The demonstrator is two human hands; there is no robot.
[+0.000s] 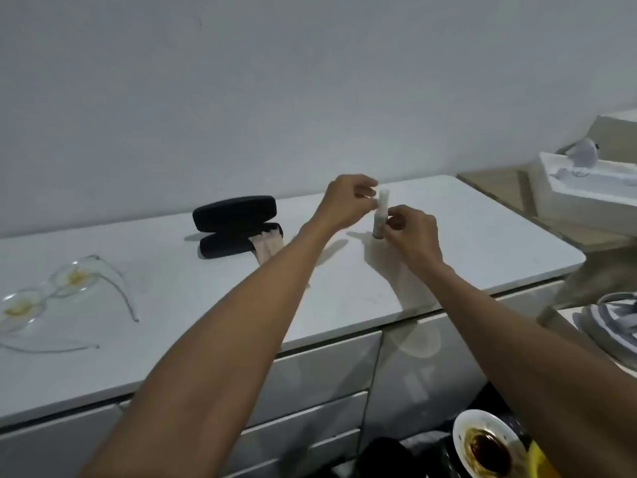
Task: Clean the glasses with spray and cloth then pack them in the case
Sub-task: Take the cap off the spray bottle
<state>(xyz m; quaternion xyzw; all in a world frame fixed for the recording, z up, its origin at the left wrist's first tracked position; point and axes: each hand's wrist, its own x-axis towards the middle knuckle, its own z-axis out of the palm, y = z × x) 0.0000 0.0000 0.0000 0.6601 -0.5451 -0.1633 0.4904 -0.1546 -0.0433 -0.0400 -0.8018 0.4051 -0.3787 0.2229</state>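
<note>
My right hand (412, 229) pinches spray bottle (380, 215) low on body, bottle upright on bench (344, 291). My left hand (344, 205) pinches at cap end, likely pulling cap. Keep base planted, pull straight up, don't tip. Glasses (51, 294) lie smeared, far left on bench, well apart. Case (238, 225) open between, cloth (267, 246) hanging from it. Next, I judge: spray lenses, then fetch cloth.

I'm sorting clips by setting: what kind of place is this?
Probably a room in a home: a white cabinet with drawers against a plain wall, a used plate low beside it, and folded striped cloth at the right.
</note>
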